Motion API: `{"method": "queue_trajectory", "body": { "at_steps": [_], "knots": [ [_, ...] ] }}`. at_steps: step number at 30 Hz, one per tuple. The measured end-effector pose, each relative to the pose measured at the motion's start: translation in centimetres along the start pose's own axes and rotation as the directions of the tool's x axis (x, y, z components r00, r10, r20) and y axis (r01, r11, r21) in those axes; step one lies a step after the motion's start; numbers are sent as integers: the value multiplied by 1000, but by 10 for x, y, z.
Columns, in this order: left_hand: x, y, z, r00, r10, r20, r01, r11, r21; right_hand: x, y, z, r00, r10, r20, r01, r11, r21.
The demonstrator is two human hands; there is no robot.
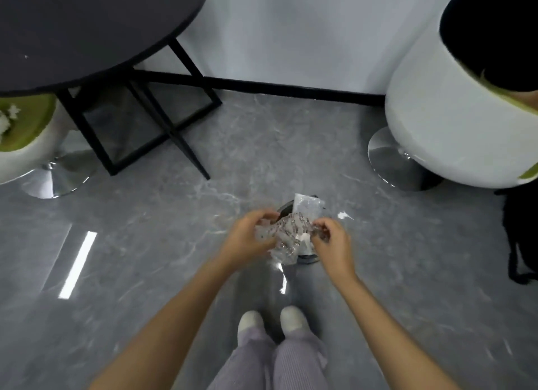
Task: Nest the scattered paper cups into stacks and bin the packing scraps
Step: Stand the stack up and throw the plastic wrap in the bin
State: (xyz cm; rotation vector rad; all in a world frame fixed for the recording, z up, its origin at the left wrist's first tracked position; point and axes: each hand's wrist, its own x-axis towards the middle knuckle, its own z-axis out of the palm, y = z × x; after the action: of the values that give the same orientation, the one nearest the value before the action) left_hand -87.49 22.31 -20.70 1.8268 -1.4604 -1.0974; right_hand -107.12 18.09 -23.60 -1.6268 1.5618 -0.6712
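Both hands are held out in front at about the same height, a little apart, and each is closed on one end of the same thing. The left hand (247, 238) has its fingers curled over one side of a crumpled wad of clear packing scraps (291, 232), and the right hand (332, 241) pinches the opposite end. The wad is stretched between them, so its long axis runs left to right across the body.

The head view is the only one, and it looks straight down. In it the bin (283, 209) stands on the grey floor (174, 244) directly beneath and just beyond the wad, ahead of the shoes (250, 321). It sits slightly toward the right hand, which I judge to be the nearer one. Letting go should therefore drop the scraps into it, or close to it. A pale clear bag (308, 204) sticks up at the bin's far side.

Most of the bin is covered by the wad and the hands. Only a dark arc of rim and a sliver of its base show, so how full it is cannot be told. A white fleck (345, 215) on the floor beside the bin may be a scrap or a glint. No paper cups are in view, and the dark round table (87, 25) is cut off by the frame edge
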Motion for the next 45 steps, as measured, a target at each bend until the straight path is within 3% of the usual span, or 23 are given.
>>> {"method": "queue_trajectory", "body": {
  "at_steps": [8,12,17,20,22,24,25,31,38,45],
  "knots": [
    [79,-116,91,999,-31,16,30,998,54,49,131,58,991,128,-44,-128,992,23],
    [118,-167,140,1000,-3,27,0,997,81,60,182,88,993,-76,-86,83,993,81],
    [157,-223,188,987,-12,158,-5,994,109,78,256,145,973,-228,42,232,952,-199],
    [168,-252,206,983,0,184,-23,992,124,94,295,174,968,-48,246,154,889,-432],
    [173,-271,213,990,-2,139,-15,992,124,100,315,192,926,74,369,157,816,-556],
    [178,-286,218,995,6,100,-20,991,133,107,334,208,895,121,430,217,724,-655],
    [180,-292,219,996,9,86,-21,990,140,110,341,215,877,170,449,191,734,-651],
    [179,-298,220,999,41,35,-46,989,143,127,332,224,800,286,527,116,789,-604],
    [140,-235,186,1000,-10,27,7,995,100,98,252,168,925,192,329,-1,865,-502],
    [85,-115,104,997,-79,21,76,989,128,62,121,72,959,185,215,-174,982,-69]
  ]
}}
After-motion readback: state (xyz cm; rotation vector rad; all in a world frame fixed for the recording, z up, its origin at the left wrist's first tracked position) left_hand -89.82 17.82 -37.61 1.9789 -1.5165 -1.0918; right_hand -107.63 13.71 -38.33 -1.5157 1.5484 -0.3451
